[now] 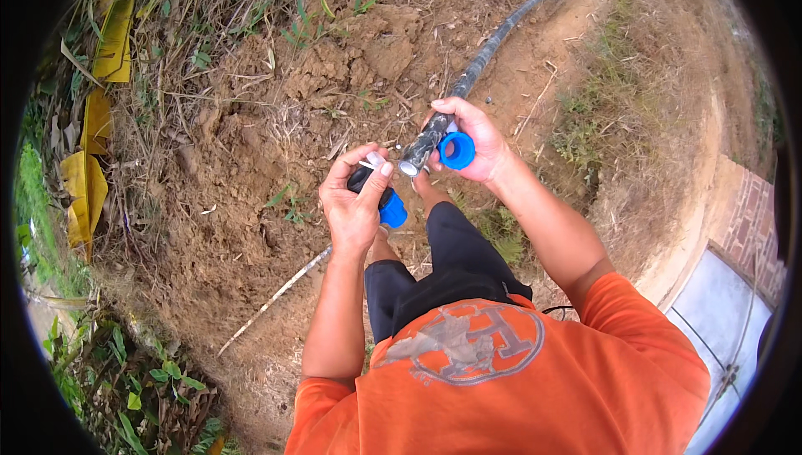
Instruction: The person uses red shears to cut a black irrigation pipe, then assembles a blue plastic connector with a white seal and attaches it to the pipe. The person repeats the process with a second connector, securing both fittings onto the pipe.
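Dry brown soil (242, 150) with straw and weeds forms our ground. Nearest to the camera is one orange shirt (535, 396), cut off by the lower edge, then one pair of dark shorts (459, 254). Two hands are in view.

Our left hand (351, 204) is clamped on one fitting (393, 210), black above and blue below; the fingers cover much of its black part. One white piece (375, 158) shows at the fingertips; its full shape is hidden.

Our right hand (479, 142) is closed around the end of one hose (484, 54) and also retains one blue ring (458, 151) beside it. We cannot tell whether ring and hose touch. The hose's open end faces the fitting, apart from it; the far end is cut off at the top.

Farther out, we count one stick (276, 296) at left, its upper end behind the left wrist, and one pale panel (718, 313), cut off at right.
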The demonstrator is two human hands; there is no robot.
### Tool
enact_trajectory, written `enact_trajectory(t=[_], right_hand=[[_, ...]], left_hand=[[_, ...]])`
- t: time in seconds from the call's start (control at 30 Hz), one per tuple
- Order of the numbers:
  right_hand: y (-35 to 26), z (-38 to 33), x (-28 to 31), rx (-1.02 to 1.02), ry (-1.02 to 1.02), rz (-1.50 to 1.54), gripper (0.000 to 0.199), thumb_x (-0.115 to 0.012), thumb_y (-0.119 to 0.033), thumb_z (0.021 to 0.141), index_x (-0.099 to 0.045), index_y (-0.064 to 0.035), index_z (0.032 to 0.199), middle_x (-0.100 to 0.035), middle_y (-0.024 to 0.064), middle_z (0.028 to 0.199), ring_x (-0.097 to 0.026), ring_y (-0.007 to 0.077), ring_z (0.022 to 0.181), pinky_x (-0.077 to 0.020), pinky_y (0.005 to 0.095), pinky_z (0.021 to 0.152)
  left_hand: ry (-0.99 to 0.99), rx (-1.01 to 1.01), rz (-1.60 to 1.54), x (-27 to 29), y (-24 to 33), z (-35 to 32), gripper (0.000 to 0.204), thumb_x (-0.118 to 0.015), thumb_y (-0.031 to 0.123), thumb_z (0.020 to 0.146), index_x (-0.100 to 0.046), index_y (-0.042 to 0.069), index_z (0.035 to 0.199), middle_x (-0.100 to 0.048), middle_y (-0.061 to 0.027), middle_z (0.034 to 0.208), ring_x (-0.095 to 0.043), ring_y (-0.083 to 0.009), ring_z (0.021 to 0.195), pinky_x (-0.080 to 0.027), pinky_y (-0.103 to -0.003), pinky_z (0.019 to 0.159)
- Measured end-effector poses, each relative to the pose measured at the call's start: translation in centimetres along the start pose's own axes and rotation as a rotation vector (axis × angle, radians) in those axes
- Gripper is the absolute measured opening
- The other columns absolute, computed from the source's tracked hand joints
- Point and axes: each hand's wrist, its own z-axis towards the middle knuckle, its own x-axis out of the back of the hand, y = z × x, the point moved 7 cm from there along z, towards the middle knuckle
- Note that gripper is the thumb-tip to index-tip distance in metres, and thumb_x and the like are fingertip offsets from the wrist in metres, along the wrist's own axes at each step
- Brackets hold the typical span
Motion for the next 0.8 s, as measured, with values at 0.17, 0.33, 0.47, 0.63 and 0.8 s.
enact_trajectory(t=[0.17, 0.33, 0.47, 0.63, 0.8], right_hand=[[-1.1, -1.2, -0.5, 0.036, -0.047, -0.035, 0.019, -0.062, -0.029, 0.095, -0.063, -0.0103, 0.096, -0.074, 0.0156, 0.089, -0.069, 0.0265, 0.064, -0.0575, 0.0407, 0.056], [-0.7, -2.2, -0.8, 0.056, -0.049, 0.008, 0.02, -0.059, -0.027, 0.096, -0.063, -0.0079, 0.099, -0.075, 0.0191, 0.096, -0.073, 0.0269, 0.073, -0.059, 0.0381, 0.059], [-1.1, -2.6, -0.9, -0.016, -0.137, -0.032, 0.02, -0.06, -0.027, 0.096, -0.063, -0.0073, 0.099, -0.075, 0.0174, 0.092, -0.074, 0.0266, 0.08, -0.0605, 0.0391, 0.064], [-1.1, -1.9, 0.9, 0.038, 0.01, -0.06, 0.028, -0.058, -0.035, 0.097, -0.066, -0.0076, 0.095, -0.074, 0.0242, 0.095, -0.074, 0.0316, 0.072, -0.0573, 0.0349, 0.043], [-1.2, -2.1, 0.4, 0.075, 0.011, -0.074, 0.048, -0.055, -0.041, 0.096, -0.067, 0.0042, 0.107, -0.073, 0.0255, 0.1, -0.075, 0.0319, 0.083, -0.0589, 0.0311, 0.049]], left_hand=[[-0.14, -0.175, 0.145, -2.5, 2.0, 1.0, 0.035, -0.078, -0.002, 0.083, -0.072, 0.001, 0.118, -0.069, -0.0093, 0.11, -0.065, -0.0157, 0.098, -0.052, -0.028, 0.088], [-0.174, -0.315, 0.246, -4.5, 1.9, -0.1, 0.04, -0.079, -0.008, 0.076, -0.074, 0.004, 0.114, -0.064, -0.0066, 0.105, -0.062, -0.0164, 0.102, -0.05, -0.029, 0.089], [-0.158, -0.28, 0.414, -5.3, 1.3, -0.6, 0.041, -0.08, -0.008, 0.074, -0.075, 0.003, 0.113, -0.064, -0.0051, 0.099, -0.061, -0.0153, 0.098, -0.05, -0.029, 0.086], [-0.13, -0.232, 0.341, -5.9, 1.8, -0.2, 0.043, -0.082, -0.004, 0.078, -0.074, 0.003, 0.119, -0.07, -0.0064, 0.099, -0.064, -0.0137, 0.089, -0.051, -0.028, 0.083], [-0.105, -0.204, 0.22, -5.6, 1.0, -0.9, 0.044, -0.072, -0.008, 0.085, -0.067, -0.001, 0.128, -0.07, -0.0064, 0.096, -0.065, -0.0125, 0.085, -0.053, -0.027, 0.078]])
